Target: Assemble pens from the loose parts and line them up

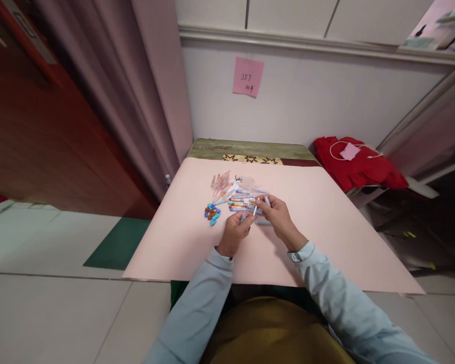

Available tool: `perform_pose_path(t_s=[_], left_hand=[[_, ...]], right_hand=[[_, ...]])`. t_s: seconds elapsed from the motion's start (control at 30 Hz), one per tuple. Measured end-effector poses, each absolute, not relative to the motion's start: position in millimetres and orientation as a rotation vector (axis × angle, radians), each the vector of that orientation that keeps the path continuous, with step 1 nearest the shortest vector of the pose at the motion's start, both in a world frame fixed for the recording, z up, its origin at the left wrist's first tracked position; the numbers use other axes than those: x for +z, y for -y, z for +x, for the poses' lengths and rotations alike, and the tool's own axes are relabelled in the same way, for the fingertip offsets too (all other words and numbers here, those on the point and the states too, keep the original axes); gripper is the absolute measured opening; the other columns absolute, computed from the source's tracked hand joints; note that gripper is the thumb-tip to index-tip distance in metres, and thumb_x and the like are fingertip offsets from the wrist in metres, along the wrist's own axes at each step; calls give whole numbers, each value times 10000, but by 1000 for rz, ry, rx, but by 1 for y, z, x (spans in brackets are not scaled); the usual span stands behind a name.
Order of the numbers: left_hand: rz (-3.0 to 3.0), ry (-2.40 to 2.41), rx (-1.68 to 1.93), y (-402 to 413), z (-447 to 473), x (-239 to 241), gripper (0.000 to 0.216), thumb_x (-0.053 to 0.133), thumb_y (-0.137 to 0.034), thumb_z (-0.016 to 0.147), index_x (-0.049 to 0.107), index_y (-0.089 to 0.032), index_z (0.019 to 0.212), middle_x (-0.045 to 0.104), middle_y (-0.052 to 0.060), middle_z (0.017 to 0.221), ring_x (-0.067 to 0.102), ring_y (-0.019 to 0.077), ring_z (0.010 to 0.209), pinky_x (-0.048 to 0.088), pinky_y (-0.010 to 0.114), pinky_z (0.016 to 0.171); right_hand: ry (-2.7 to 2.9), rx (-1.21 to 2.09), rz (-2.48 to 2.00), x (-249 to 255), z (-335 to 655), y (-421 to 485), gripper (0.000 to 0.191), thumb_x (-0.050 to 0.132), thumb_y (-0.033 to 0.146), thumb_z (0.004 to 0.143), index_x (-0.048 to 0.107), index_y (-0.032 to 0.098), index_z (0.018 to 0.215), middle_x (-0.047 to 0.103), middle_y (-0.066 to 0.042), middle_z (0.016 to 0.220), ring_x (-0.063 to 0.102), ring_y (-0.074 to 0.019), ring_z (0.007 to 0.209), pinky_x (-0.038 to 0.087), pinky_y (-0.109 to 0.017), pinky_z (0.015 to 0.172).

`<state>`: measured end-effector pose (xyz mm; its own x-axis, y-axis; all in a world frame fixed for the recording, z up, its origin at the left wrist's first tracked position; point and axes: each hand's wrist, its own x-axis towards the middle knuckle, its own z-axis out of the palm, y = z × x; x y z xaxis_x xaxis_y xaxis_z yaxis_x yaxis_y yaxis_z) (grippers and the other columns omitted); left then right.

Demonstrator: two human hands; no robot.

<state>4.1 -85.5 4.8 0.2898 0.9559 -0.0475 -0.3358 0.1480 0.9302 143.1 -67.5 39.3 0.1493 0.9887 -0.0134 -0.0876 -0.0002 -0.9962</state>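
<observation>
Over the pink-covered table, both of my hands are close together with their fingers pinched. My left hand (235, 232) grips a small light-blue pen barrel (243, 217), its thumb by the lower end of a thin white stick (255, 209). At the stick's upper end are the fingertips of my right hand (280, 216), which also has a pale-blue pen piece (267, 201) between its fingers. Just beyond lie several blue and brown marker pens (238, 203), partly hidden by my hands. Left of them sits a pile of blue and brown caps (212, 213).
Behind the pens lie brownish, see-through thin sticks (220, 186) and tiny black pieces (238, 178). The pink sheet (167, 242) covers most of the table. A wall with a pink note (247, 77) stands behind; red cloth (349, 167) lies at the right.
</observation>
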Motion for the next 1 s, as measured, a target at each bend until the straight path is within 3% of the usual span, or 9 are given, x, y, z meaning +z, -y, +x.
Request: perform_pose_path(t_s=[0.17,0.3,0.4,0.5,0.6,0.8,0.9,1.0], left_hand=[[995,-835,1077,86,3,4,316,740,-421,750,551,-168,763,324,-99,531,232,25,427,155,205,435],[944,-812,1101,85,3,2,298,719,-415,768,548,-171,782,286,-109,513,205,31,427,166,203,435],[905,-781,1152,83,5,-1,292,692,-425,793,547,-172,805,250,-118,507,177,37,431,175,204,441],[916,-764,1194,81,6,-3,265,648,-419,829,538,-178,811,270,-110,500,210,47,437,192,206,453],[944,-770,1214,81,6,-4,222,599,-392,861,538,-180,836,359,-85,505,293,58,456,211,207,471],[964,-830,1263,81,4,-2,190,582,-367,854,538,-182,847,415,-73,514,325,65,453,220,217,472],[958,-840,1286,81,3,-2,190,574,-374,863,533,-188,849,413,-77,509,315,65,443,215,219,469],[935,-815,1300,81,4,-2,212,593,-393,859,528,-192,861,424,-76,517,324,66,446,214,221,468]], right_hand=[[1006,1128,-1186,35,142,69,342,737,487,721,690,191,885,627,14,736,415,-83,534,315,-236,491],[799,1155,-1099,33,154,69,273,605,471,791,628,204,741,642,-15,743,451,-114,554,369,-260,512],[766,1145,-1133,30,162,77,325,567,499,820,619,206,690,616,-16,712,499,-136,604,415,-271,557],[892,1024,-1283,27,165,90,386,573,550,859,636,207,694,491,30,561,421,-119,530,339,-257,496],[945,1065,-1266,23,163,101,386,634,585,832,645,205,762,440,63,515,354,-96,467,268,-245,450],[749,1278,-1168,6,160,118,375,827,428,641,604,193,830,694,-22,738,548,-110,560,386,-225,499],[808,1302,-1156,-2,164,129,345,810,390,674,599,204,873,689,-6,737,547,-104,558,414,-234,537],[1010,1252,-1195,-4,167,139,405,766,390,742,632,221,1085,650,28,704,552,-118,603,429,-246,580]])
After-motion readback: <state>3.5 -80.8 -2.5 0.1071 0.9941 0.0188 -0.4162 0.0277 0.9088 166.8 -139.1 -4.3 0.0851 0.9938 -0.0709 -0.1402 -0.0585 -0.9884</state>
